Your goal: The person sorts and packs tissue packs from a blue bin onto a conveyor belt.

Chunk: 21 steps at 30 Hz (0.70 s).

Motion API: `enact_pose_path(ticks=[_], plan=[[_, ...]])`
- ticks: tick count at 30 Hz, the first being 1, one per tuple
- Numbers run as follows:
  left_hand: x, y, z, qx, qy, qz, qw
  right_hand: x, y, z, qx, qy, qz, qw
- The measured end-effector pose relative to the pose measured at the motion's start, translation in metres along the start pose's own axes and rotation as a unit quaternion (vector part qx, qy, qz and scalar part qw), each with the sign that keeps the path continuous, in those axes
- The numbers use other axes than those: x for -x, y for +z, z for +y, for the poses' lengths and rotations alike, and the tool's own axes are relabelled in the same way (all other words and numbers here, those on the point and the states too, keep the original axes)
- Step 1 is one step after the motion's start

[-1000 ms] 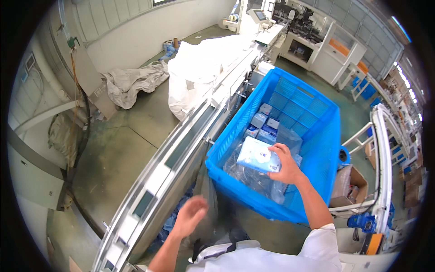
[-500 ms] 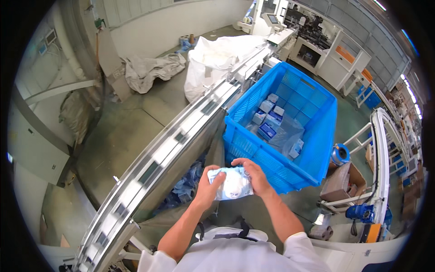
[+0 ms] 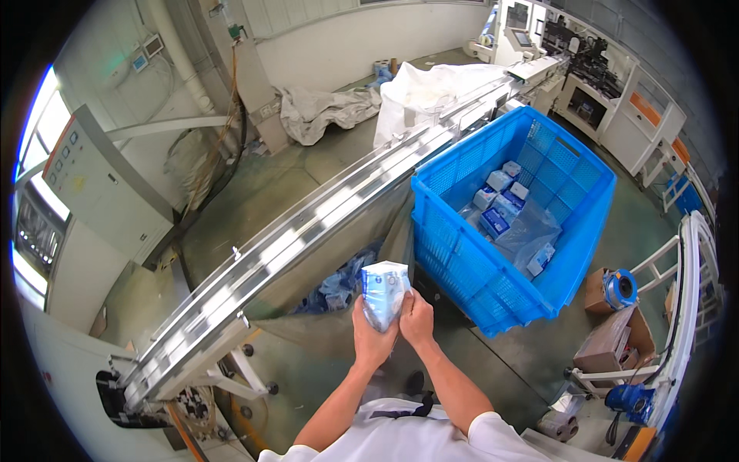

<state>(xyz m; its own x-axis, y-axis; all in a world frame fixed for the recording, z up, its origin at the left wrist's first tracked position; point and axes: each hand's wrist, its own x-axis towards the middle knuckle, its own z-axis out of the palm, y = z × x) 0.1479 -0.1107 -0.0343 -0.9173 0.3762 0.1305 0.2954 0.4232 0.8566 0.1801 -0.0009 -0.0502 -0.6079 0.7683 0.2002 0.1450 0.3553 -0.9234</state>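
Observation:
Both hands are closed on a plastic-wrapped tissue pack (image 3: 385, 283), white with blue print, held in front of my body. My left hand (image 3: 374, 339) grips its lower left part from below. My right hand (image 3: 416, 318) is wrapped against its right side, with the fingers curled in. The pack stands tilted, its pale top end upward, and the film bunches toward my palms. Beyond my hands to the right is a large blue plastic crate (image 3: 493, 289). Several blue-and-white packs (image 3: 494, 222) and some clear film (image 3: 539, 227) lie in it.
A conveyor (image 3: 289, 242) runs diagonally along my left, carrying blurred white items. Under it a cloth sling holds blue plastic scraps (image 3: 339, 289). A white bulk bag (image 3: 412, 96) stands behind the conveyor. Cardboard boxes (image 3: 616, 343) and a curved white conveyor frame (image 3: 681, 308) are on the right.
The tissue pack has turned from lying flat between both hands to standing tilted upward. My hands have come closer together below it. The view has swung left.

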Motion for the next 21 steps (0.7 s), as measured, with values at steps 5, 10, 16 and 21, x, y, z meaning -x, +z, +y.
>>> enact_pose_path(ticks=[5,10,16,21], plan=[[0.022,-0.058,-0.003,0.411,-0.136,-0.241,0.869,-0.005,-0.056,0.032,0.069,-0.064,-0.132,0.987],[0.069,-0.049,0.048,-0.085,-0.166,-0.626,0.757,0.058,-0.023,0.036,-0.215,0.071,-0.532,0.816],[-0.007,-0.090,0.026,0.114,-0.080,-0.469,0.872,-0.004,-0.087,0.042,-0.466,0.326,-0.454,0.686],[-0.057,-0.088,-0.004,0.058,-0.067,-0.443,0.892,-0.019,-0.095,-0.013,-0.170,0.121,-0.415,0.885]])
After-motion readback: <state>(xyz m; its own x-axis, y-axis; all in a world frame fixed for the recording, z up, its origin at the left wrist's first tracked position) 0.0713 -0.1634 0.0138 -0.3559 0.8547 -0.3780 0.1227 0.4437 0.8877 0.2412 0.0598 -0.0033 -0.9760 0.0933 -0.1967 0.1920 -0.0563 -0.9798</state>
